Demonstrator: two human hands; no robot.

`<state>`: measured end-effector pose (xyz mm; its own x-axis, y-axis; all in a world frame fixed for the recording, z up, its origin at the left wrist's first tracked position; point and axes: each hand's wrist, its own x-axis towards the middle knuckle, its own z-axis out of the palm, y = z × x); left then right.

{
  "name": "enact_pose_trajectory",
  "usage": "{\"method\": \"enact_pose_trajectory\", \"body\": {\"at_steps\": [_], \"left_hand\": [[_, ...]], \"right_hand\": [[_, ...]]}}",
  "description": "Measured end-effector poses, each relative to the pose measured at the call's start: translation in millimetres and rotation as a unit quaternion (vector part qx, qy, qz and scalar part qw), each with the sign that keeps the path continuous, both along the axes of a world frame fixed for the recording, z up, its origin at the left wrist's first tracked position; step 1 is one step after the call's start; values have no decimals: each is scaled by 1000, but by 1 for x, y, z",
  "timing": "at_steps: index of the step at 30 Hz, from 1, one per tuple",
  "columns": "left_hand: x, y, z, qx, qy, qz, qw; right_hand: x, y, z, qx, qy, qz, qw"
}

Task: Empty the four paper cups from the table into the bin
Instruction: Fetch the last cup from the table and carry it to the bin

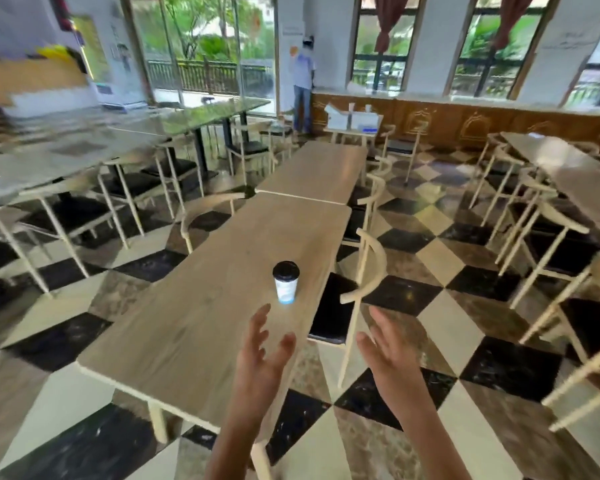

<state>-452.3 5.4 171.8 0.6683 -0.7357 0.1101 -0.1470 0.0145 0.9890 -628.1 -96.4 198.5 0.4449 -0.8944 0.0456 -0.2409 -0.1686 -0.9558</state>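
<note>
Checkered black, white and brown tiles cover the floor of a dining room lined with long tables and pale wooden chairs. On the nearest wooden table one paper cup stands upright, white with a black lid, close to the table's right edge and about midway along its length. No other cup shows on this table.

Both hands are raised in front of the camera, nearer to it than the cup. The left hand hovers over the near right part of the tabletop, fingers spread and slightly curled, palm turned inward, holding nothing; its fingertips lie just short of the cup, not touching it. The right hand hangs beyond the table's right edge, above the floor, also spread wide and empty, with its palm facing the left hand. The cup sits ahead of the gap between the two hands, closer to the left one.

Just right of the cup, a chair with a curved back is tucked against the table. Farther off, a second table joins the first end to end, and a person stands by the far wall near the windows.
</note>
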Motion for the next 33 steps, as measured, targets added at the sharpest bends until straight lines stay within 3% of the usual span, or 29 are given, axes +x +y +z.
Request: {"method": "enact_pose_trajectory", "body": {"at_steps": [6,14,24,33], "left_hand": [[59,-95,-34,44,-34,9,998],[127,-205,-75,145,-9,43,988],[197,-287,-115,221,-64,15,973],[213,-333,-146,261,-50,-40,963]], "right_hand": [[68,-100,-37,48,-12,12,999],[148,-215,-74,116,11,42,992],[224,-274,-130,160,86,45,982],[251,-298,-162,202,111,23,973]]}}
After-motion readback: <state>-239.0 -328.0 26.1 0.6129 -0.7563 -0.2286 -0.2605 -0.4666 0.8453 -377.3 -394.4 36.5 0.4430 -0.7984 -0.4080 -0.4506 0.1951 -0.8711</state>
